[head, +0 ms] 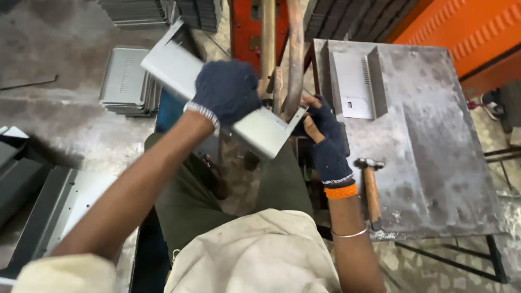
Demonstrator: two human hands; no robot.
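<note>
Looking down from my head, my left hand (227, 92), in a dark knit glove, is closed over the top of a long folded sheet-metal channel (217, 87) — pale grey, tilted, its far end up toward the upper left and its near end low by my right side. My right hand (324, 135), gloved too with an orange cuff, has its fingers curled at that near end, pinching the corner flange right where the channel meets the two upright rusty rods (282, 49) of the machine in front of me. So the piece is in the air, gripped at mid-length by one hand and at the lower corner by the other, not resting on the steel table (434, 135). As I judge it, I am at the step of lining the channel's end up against those rods, and the next move calls for steady hands: keeping the flange square to the rods with my right while my left sets the angle of the long end, fingers kept out of the pinch point. On the table to my right lies a wooden-handled hammer (372, 190) near the front edge, and farther back a finished bent panel (354, 84) with a slotted side. To my left, on the floor, sits a stack of flat slotted panels (126, 81), and another long grey panel (59, 211) lies near my left elbow.
</note>
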